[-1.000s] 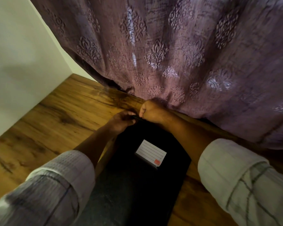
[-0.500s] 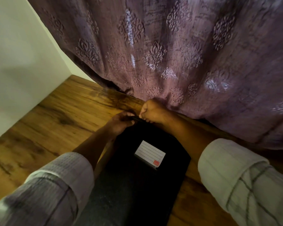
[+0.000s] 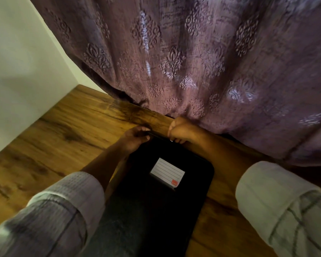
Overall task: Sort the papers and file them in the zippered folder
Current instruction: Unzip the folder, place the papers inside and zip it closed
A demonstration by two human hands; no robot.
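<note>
Zippered folder (image 3: 156, 210), contents hidden: left hand (image 3: 135, 136) grips its far edge, right hand (image 3: 182, 131) pinches the zipper (image 3: 171, 140).

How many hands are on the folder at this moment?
2. The left hand grips the black folder's far edge; the right hand pinches something small at that edge, just right of it.

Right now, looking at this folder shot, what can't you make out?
Head view only:
- Papers: none visible; the black folder cover hides any inside.
- Zipper: the right hand curls over it, the left hand grips the far edge; open or closed unclear.
- The label: any writing too small.
- Folder's near end: blurred, cut off by the bottom edge.
</note>
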